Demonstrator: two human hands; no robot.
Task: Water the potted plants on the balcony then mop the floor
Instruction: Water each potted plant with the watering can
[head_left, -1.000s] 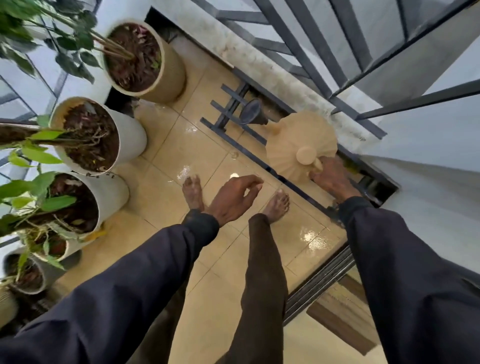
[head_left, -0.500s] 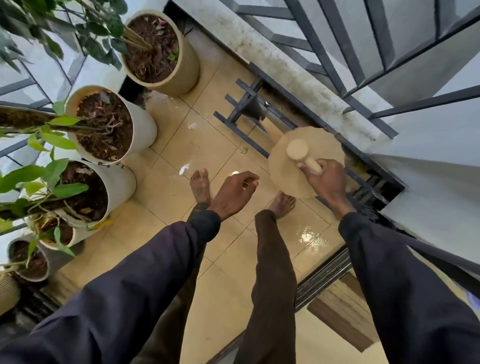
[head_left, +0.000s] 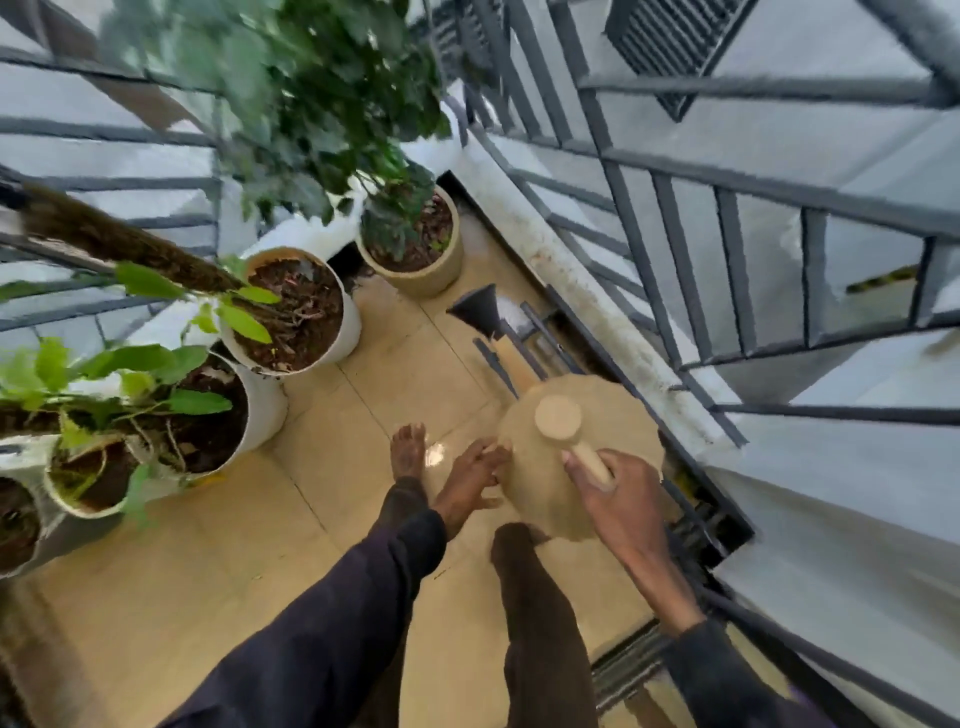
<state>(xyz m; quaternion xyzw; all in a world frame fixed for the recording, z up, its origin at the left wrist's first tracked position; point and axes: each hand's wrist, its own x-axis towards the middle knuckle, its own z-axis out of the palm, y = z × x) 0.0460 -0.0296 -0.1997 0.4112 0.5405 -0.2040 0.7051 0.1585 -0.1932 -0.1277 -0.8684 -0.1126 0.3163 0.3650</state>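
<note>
from the head camera, looking down along both dark-sleeved arms, the right hand (head_left: 618, 506) reaches forward and down with its wrist bare past the cuff, fingers wrapped around the pale handle of a tan watering can (head_left: 576, 457). the can hangs above the floor, seen from above as a rounded ribbed body with a round pale cap near its middle, and its dark funnel-shaped spout head (head_left: 475, 312) points away toward the pots. the left hand (head_left: 467, 480) is extended at about the same height, palm turned inward, fingers loosely spread and slightly curled, fingertips touching or just beside the can's left edge; whether it presses the can cannot be told through the blur. it grips nothing. a bare foot (head_left: 408, 452) stands on the glossy tan tiled floor (head_left: 322, 488) just left of the left hand; the other foot is hidden under the can. along the left side sits a row of potted plants: a beige pot (head_left: 436, 270) farthest, then a white pot (head_left: 343, 332) full of dark soil, then another white pot (head_left: 260, 410) with green leaves over it. a grey metal railing (head_left: 675, 218) runs along the right, above a stained concrete ledge (head_left: 571, 280).
</note>
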